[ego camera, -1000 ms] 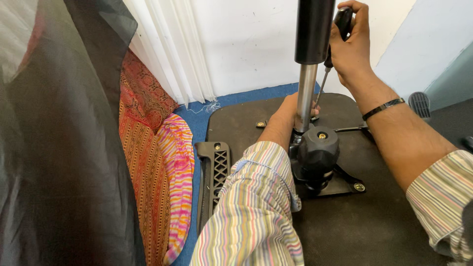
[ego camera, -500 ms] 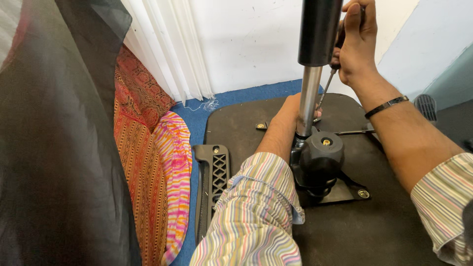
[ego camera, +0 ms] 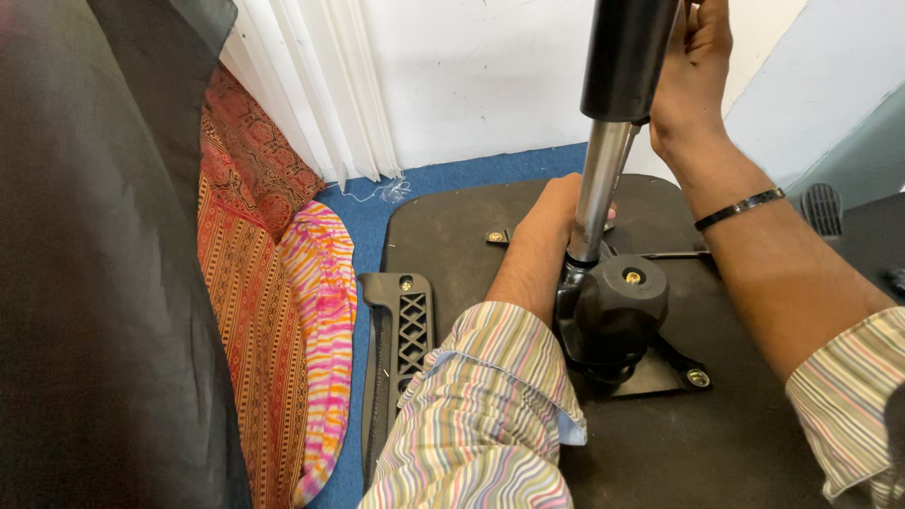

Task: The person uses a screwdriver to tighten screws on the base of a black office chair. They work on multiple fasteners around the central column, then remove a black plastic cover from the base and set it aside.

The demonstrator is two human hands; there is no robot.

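Gas-lift column upright at centre of upturned chair seat; rigid, likely heavy, chrome slippery. Left hand curled at its base, grasp unclear. Right hand closed round black sleeve, best hold.

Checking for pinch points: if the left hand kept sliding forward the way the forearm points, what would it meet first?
Probably the silver gas-lift shaft: the left hand already lies beside its base on the upturned seat underside. Whether they touch is hidden. Past it comes the white wall.
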